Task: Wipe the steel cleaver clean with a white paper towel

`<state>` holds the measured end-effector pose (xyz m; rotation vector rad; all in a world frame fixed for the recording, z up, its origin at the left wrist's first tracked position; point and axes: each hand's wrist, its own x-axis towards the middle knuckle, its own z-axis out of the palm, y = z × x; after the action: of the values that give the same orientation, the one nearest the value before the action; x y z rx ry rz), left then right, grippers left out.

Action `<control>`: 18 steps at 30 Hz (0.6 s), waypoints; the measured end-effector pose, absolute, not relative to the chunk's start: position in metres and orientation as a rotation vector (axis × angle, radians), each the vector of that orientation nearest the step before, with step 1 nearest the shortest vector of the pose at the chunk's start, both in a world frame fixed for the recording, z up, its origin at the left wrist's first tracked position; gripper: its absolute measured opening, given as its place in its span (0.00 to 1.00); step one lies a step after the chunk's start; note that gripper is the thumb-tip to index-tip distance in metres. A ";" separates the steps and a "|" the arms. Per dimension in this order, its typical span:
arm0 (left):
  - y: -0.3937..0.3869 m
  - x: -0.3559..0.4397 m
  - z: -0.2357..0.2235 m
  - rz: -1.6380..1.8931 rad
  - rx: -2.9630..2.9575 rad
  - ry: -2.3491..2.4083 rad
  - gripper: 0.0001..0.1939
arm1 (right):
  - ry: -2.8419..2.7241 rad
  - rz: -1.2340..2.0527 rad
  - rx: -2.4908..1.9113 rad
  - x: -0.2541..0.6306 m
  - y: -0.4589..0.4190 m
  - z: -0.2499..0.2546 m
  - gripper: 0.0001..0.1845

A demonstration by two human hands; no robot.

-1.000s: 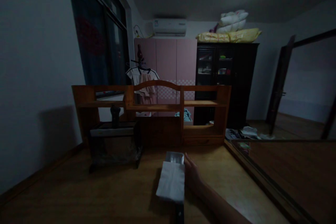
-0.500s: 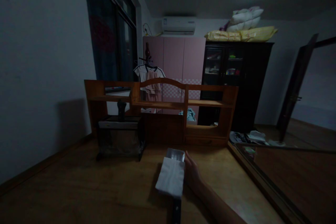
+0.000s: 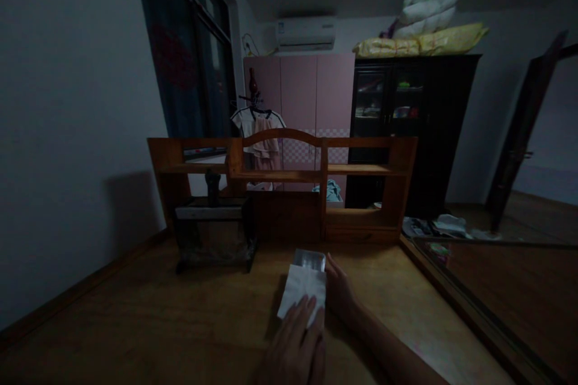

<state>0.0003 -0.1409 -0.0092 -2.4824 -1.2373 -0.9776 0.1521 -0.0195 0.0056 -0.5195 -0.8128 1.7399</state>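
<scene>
A white paper tissue (image 3: 295, 289) lies over a broad, shiny blade that looks like a cleaver's (image 3: 310, 259), its far end showing past the tissue. My left hand (image 3: 295, 340) rests on the tissue's near part, fingers stretched out flat, covering the dark handle. My right hand (image 3: 341, 289) grips the blade's right edge, thumb side up along it. Its other fingers are hidden, apparently underneath. The blade is held just above the wooden tabletop (image 3: 203, 325).
A dark stand (image 3: 214, 234) with a grey top bar and an upright black handle stands at the left back. Behind it runs a low wooden shelf unit (image 3: 284, 177). A wall (image 3: 81, 132) borders the left, and a raised wooden rail (image 3: 451, 295) edges the right.
My left hand has come in from below and now lies on the tissue, hiding the dark handle seen before. The view has shifted slightly; my right hand keeps its hold.
</scene>
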 end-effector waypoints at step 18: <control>-0.115 -0.010 -0.027 -0.713 -2.564 -1.443 0.31 | -0.857 1.764 -0.620 0.162 -0.012 -0.007 0.18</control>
<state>-0.0101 -0.1148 -0.0273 -2.5642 -1.4432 -0.7135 0.1618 -0.0125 -0.0068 -0.6203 -0.8567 1.7635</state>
